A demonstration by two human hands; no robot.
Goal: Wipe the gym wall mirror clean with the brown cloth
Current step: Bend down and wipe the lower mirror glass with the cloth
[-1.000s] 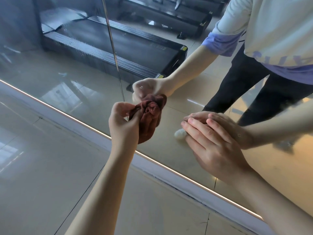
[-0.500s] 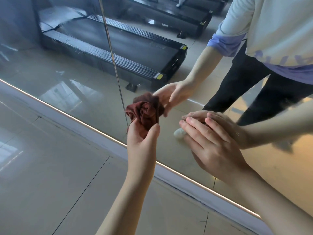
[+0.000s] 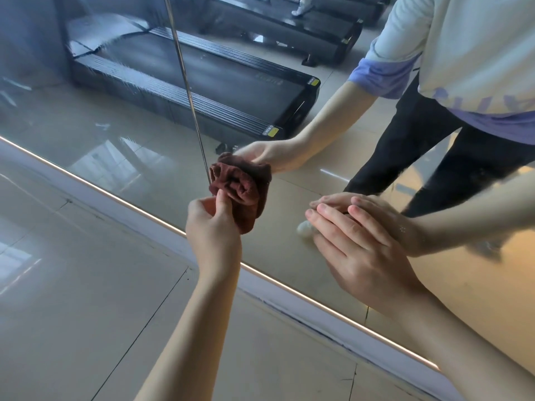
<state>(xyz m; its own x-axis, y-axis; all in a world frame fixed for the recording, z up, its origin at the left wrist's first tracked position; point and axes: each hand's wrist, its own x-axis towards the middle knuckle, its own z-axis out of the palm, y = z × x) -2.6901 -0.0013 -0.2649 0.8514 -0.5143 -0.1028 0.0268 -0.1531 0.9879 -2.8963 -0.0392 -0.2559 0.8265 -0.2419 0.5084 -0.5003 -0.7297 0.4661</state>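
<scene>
The wall mirror (image 3: 124, 146) fills the upper part of the view, with a vertical seam running down to the cloth. My left hand (image 3: 212, 227) grips a bunched brown cloth (image 3: 241, 189) and holds it against the glass near the foot of the seam. My right hand (image 3: 356, 244) lies flat on the mirror to the right, fingers straight and together. A small white smear (image 3: 305, 228) shows on the glass just left of my right fingertips. Both hands and the cloth appear doubled in the reflection.
A pale baseboard with a bright strip (image 3: 289, 287) runs along the mirror's lower edge. Glossy beige floor tiles (image 3: 86, 299) lie below. Black treadmills (image 3: 202, 82) and my own body appear as reflections in the glass.
My left hand has carried the cloth rightward along the glass, then turned and curled its fingers round it again. My right hand has stayed flat in the same place.
</scene>
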